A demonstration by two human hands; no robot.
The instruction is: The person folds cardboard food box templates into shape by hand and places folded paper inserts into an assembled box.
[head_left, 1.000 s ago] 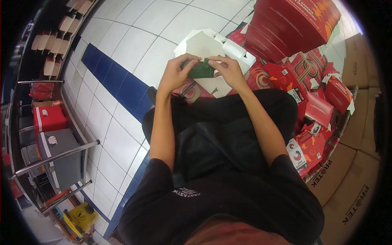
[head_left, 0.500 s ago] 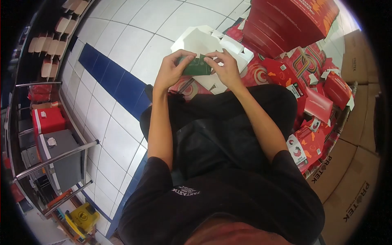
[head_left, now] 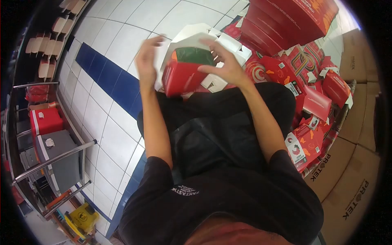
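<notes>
"how were your hands just then?"

"my left hand (head_left: 148, 61) was raised just beside the left of the red-and-green box (head_left: 183, 77), blurred, its fingers loosely spread. my right hand (head_left: 226, 67) was spread too, thumb and fingers parted around the box's right edge. whether the thumb touched it, i couldn't tell."

"so the box sat where?"

"between my two hands, just ahead of my folded legs (head_left: 273, 100). it was tilted a little, with a green face on top and a red side turned toward me."

"and behind it?"

"a white sheet of cardboard (head_left: 192, 32), with white folded pieces (head_left: 230, 45) at its right. a patterned red cloth (head_left: 256, 71) showed beside those."

"on your right?"

"a stack of large red boxes (head_left: 281, 24) up ahead, then loose red cartons (head_left: 318, 102) heaped nearer me. past the heap were brown cartons (head_left: 347, 163), some printed 'protek'."

"on your left?"

"white floor tiles (head_left: 110, 126) with a blue strip (head_left: 108, 79) across them. farther out was a metal rack (head_left: 75, 151), where i saw a grey case (head_left: 65, 169), a red case (head_left: 49, 122) behind it, and something yellow (head_left: 85, 220) low down."
</notes>
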